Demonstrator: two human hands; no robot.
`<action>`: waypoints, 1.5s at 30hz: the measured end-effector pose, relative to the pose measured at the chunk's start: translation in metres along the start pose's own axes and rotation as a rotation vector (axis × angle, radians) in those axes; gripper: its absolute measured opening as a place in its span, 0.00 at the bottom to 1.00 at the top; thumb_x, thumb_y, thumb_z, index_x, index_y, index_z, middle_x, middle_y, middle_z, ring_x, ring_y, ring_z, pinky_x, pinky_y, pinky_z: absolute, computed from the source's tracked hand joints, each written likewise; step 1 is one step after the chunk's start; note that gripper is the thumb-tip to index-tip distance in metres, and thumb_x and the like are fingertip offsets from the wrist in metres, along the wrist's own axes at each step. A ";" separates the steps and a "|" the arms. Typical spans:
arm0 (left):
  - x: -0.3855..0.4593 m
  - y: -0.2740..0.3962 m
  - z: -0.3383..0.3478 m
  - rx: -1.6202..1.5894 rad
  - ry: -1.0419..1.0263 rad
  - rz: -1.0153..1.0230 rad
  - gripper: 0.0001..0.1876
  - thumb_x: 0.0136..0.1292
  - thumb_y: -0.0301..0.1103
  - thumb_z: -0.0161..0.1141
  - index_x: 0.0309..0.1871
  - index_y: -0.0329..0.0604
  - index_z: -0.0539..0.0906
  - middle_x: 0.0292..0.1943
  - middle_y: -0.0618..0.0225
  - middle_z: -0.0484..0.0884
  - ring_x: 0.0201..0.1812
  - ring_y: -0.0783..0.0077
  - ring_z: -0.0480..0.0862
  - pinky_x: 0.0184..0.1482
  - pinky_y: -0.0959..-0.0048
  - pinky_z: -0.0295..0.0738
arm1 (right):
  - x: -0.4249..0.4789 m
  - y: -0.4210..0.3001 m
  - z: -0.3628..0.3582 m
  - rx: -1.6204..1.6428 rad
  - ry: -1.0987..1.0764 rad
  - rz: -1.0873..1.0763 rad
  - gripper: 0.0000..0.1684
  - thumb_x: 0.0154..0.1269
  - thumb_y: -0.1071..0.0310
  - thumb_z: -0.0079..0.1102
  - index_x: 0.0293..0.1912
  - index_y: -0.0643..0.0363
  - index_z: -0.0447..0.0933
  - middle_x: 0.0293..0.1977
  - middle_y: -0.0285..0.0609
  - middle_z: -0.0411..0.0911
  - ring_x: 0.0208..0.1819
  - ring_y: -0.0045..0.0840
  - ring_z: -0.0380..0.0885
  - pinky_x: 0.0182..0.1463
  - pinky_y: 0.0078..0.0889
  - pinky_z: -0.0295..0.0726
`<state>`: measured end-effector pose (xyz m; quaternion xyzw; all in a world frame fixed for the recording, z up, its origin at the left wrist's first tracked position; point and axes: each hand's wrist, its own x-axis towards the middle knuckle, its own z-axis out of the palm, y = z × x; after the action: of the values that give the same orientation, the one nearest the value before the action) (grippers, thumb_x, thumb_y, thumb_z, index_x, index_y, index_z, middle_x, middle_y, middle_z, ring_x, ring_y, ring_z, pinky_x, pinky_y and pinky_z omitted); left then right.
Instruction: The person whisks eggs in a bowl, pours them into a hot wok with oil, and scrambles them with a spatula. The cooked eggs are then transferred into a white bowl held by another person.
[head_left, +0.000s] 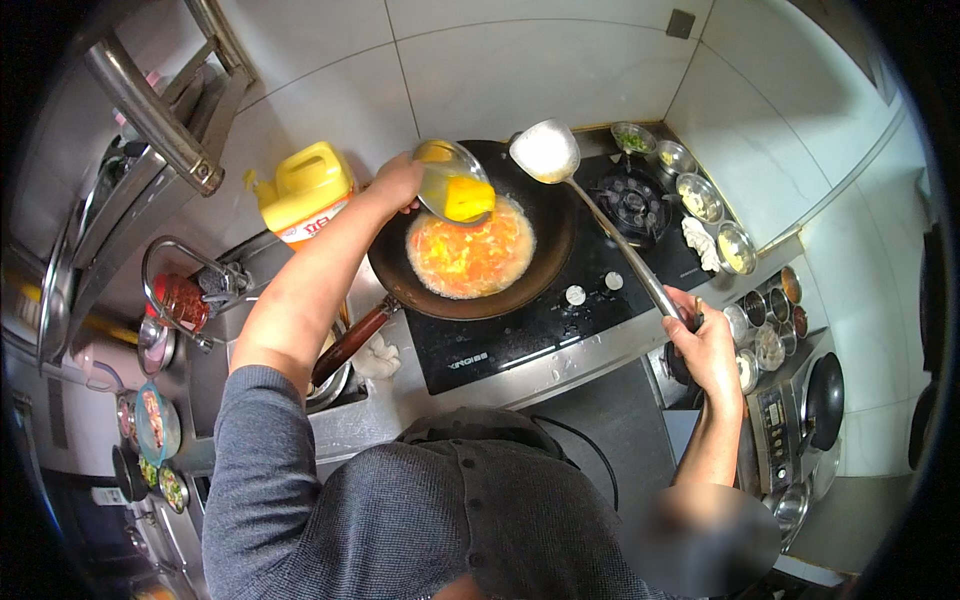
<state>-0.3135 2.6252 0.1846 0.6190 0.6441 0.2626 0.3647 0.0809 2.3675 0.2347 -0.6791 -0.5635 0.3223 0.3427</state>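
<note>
My left hand (399, 182) grips the rim of a metal bowl (450, 146), tilted over the wok. Yellow beaten egg (470, 199) lies at the bowl's lowered edge, just above an orange-red soup (471, 259) streaked with pale egg. The dark wok (551, 270) sits on the left side of the black gas hob, and its wooden handle (352, 341) points towards me at the left. In my right hand (694, 330) is the long handle of a metal wok spatula (546, 150). Its blade is raised over the hob, right of the wok, apart from the soup.
A yellow oil jug (311, 187) stands left of the wok. Right of the bare burner (634, 202) are several small bowls (699, 196) and a crumpled white cloth (700, 244). Seasoning containers (769, 345) stand further right. At the left are a sink faucet (184, 244) and a metal rack (180, 97).
</note>
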 end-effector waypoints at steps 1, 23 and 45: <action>-0.001 0.001 0.003 -0.008 -0.005 -0.003 0.21 0.69 0.39 0.41 0.53 0.29 0.70 0.29 0.57 0.80 0.18 0.69 0.78 0.18 0.71 0.74 | 0.000 0.001 0.001 0.025 0.001 0.004 0.22 0.59 0.73 0.61 0.55 0.63 0.78 0.27 0.29 0.75 0.30 0.11 0.70 0.36 0.17 0.71; -0.011 -0.025 -0.005 0.484 0.115 0.303 0.22 0.64 0.36 0.44 0.59 0.36 0.72 0.39 0.43 0.83 0.37 0.50 0.84 0.42 0.55 0.78 | -0.006 0.002 0.002 -0.031 0.007 -0.013 0.23 0.58 0.74 0.61 0.55 0.62 0.78 0.28 0.33 0.76 0.31 0.13 0.71 0.39 0.20 0.73; -0.034 0.005 0.010 0.881 0.127 0.390 0.34 0.64 0.35 0.55 0.70 0.34 0.57 0.50 0.43 0.75 0.43 0.43 0.82 0.44 0.53 0.78 | -0.007 -0.052 0.022 -0.821 0.086 -0.564 0.31 0.43 0.79 0.65 0.52 0.57 0.78 0.32 0.45 0.73 0.34 0.38 0.80 0.38 0.39 0.82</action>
<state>-0.3035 2.5908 0.1877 0.8067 0.5867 0.0655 -0.0281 0.0333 2.3701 0.2661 -0.5917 -0.7910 -0.0598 0.1439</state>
